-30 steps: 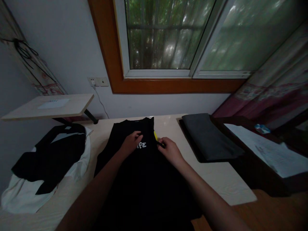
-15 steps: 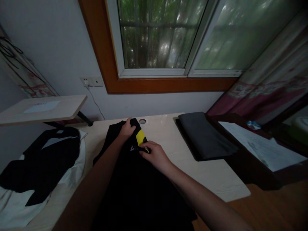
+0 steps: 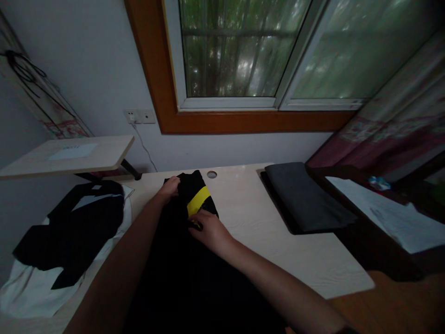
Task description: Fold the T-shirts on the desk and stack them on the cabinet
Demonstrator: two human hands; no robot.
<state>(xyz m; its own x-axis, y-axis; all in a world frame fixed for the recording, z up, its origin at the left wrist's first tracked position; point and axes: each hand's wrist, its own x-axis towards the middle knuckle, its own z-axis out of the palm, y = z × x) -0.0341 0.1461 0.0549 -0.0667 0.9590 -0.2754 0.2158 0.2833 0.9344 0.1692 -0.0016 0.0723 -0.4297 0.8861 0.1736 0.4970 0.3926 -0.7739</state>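
A black garment (image 3: 191, 264) stretches from the desk's far edge down to the bottom of the view; its exact kind is hard to make out in the dim light. A yellow band (image 3: 198, 199) crosses it near the far end. My left hand (image 3: 170, 187) grips the garment's far left edge, its fingertips partly hidden by the cloth. Below the yellow band, my right hand (image 3: 209, 228) pinches a fold of the same garment between thumb and fingers.
On the left, dark clothing (image 3: 83, 227) lies over white cloth (image 3: 38, 292), beneath a raised shelf (image 3: 111, 155). A folded dark grey cloth (image 3: 306, 199) rests on the desk (image 3: 243, 204) at right. Papers (image 3: 385, 208) lie farther right, under the window (image 3: 239, 55).
My left hand has moved left along the garment's far end. My right hand has shifted slightly left with its fold, and more of the yellow band shows. The view has turned slightly left.
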